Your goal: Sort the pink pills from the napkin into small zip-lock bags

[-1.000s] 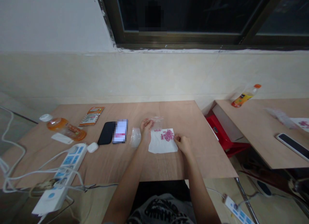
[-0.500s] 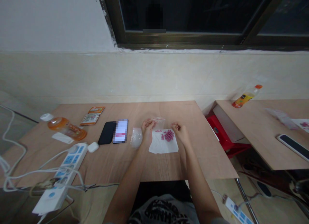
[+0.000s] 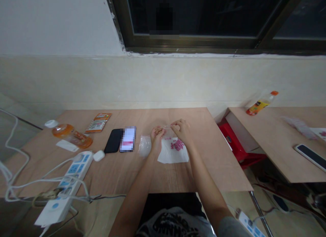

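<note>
The left hand is curling its fingers around the left edge of a clear zip bag, which is sitting between the two hands. The right hand is holding thumb and fingertips close together at the bag's right side; what they are gripping, I cannot tell. Pink beads are lying on white paper just below the right hand.

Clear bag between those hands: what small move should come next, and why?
Perhaps the left hand should hold the clear bag steady: it grips one side, while the right hand is at the top edge. Whether its fingers pinch a bead is too small to tell.
</note>
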Motion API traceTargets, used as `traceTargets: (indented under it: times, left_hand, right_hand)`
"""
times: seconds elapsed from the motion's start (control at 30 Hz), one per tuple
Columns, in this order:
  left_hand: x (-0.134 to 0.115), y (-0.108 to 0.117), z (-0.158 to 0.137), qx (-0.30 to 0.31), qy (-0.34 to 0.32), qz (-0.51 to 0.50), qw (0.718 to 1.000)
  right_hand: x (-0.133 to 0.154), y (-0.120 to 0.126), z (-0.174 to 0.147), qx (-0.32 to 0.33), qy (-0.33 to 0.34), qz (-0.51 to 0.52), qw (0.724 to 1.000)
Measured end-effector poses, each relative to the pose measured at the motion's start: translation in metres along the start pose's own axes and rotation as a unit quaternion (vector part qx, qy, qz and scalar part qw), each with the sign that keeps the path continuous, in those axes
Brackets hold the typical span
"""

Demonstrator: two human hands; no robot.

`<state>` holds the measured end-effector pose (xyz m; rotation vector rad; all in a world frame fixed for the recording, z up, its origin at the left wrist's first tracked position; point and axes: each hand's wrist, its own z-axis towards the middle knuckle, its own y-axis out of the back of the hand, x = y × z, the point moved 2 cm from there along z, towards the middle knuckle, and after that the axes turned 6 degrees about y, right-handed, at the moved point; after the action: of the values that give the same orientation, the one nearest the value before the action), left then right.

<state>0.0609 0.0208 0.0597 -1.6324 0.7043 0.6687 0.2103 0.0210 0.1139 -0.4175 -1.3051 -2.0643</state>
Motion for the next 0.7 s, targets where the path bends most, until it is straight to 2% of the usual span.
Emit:
traceTargets:
  times: [0.17,0.43,0.7]
  left_hand:
    - [0.000,0.001,0.000,0.004,-0.004,-0.002,1.000]
    - [-0.002,0.001,0.001,0.005,-0.002,-0.017,1.000]
    - [-0.006,-0.001,0.001,0.000,0.000,0.016,1.000]
  right_hand:
    - [-0.001,0.000,-0.001,0.005,-0.007,-0.003,1.000]
    - [-0.020,-0.006,-0.007,-0.028,-0.006,0.153,0.988]
    - [-0.023,-0.013,-0.008,-0.059,-0.015,0.190,0.980]
